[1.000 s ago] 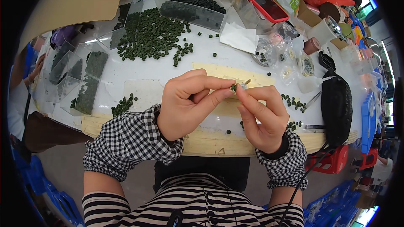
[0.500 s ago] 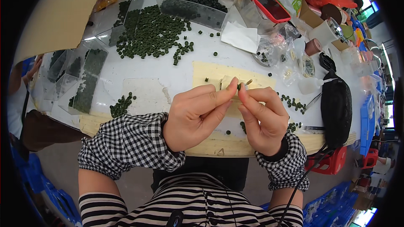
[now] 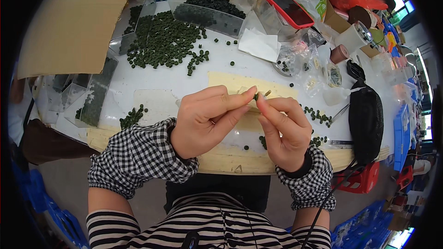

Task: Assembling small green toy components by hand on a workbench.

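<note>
My left hand pinches a small dark green grooved bead between its fingertips. My right hand is closed too, its index fingertip meeting the bead from the right. Just behind the fingertips a thin brownish stick pokes up. Beneath both hands lies a pale yellow sheet, with a cream block on it mostly hidden by the fingers. Similar loose beads lie beside my right hand, and a small cluster of beads sits left of my left wrist.
A large bead pile spreads at the back left beside a clear tray of beads. Around them are a brown cardboard sheet, white tissue, a red-cased phone, tweezers and a black mesh pouch.
The whole view has shifted slightly, with the cardboard reaching further in at the left. Both hands stay together at the bead; the left one is now turned a little differently.
</note>
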{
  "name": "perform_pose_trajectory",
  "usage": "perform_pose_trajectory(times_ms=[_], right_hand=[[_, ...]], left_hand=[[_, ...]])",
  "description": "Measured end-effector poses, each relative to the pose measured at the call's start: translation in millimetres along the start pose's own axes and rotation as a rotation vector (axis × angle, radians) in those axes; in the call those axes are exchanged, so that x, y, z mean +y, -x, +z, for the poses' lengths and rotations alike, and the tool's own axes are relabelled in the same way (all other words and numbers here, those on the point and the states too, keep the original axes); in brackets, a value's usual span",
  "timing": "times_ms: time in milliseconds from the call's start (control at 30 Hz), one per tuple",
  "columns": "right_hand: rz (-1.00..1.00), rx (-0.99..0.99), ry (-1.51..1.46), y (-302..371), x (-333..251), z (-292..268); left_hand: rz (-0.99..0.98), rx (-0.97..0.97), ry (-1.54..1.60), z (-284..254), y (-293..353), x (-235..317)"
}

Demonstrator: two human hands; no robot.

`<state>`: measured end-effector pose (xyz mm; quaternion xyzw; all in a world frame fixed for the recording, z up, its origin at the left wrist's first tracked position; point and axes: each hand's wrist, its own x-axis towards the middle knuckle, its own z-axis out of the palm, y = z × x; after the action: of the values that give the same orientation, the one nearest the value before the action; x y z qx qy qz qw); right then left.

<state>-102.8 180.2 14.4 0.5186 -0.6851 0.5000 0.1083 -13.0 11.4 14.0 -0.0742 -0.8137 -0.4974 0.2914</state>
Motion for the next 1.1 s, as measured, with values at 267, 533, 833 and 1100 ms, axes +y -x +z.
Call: perform_pose_trajectory(times_ms=[267,533,833,1100], right_hand=[[-0.07,-0.015,0.03,-1.9,0.2,-0.4],[-0.097,-0.02,0.05,-2.5,1.4,-1.5],[-0.119,-0.029,0.056,-3.3,2.4,-1.8],[-0.109,-0.006,0.121,-3.6,-0.9,-3.6]], left_hand=[[-0.068,0.026,0.084,-5.4,-1.2,-1.2],[-0.076,0.02,0.081,-5.7,-1.6,-1.9],[-0.089,0.012,0.104,-6.5,-1.0,-1.4],[-0.192,-0.008,0.165,-6.1,-0.5,-1.6]])
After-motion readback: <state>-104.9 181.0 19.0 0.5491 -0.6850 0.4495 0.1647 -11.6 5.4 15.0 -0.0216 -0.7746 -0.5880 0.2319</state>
